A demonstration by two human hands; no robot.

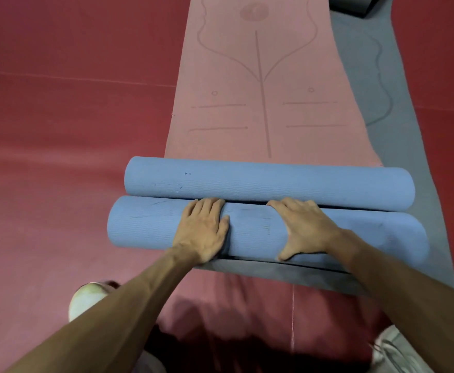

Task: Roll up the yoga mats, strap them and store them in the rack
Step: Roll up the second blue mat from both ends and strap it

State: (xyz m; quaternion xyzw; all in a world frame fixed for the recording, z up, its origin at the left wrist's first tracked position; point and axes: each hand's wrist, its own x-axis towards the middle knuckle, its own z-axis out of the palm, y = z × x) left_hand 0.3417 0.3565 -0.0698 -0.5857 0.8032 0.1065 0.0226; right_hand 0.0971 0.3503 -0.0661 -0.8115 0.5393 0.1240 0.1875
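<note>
Near roll (258, 230): blue, lying crosswise on the near end of a flat grey mat (398, 109), just ahead of the person.
Far roll (269, 184): blue too, parallel to the near one and touching it along its length. It is set a little to the right.
Pink mat (261, 90): flat, printed with lines, runs away from the far roll and overlaps the grey mat's left part.
Left hand (201, 230): palm down on the near roll, fingers curved over its top, tips in the groove between the rolls. It grips the roll.
Right hand (304, 227): same hold, right of centre, with the thumb spread down the near side.
Floor (72, 130): red, under everything.
Shoe (86, 297): pale toe, lower left, beside the left forearm.
</note>
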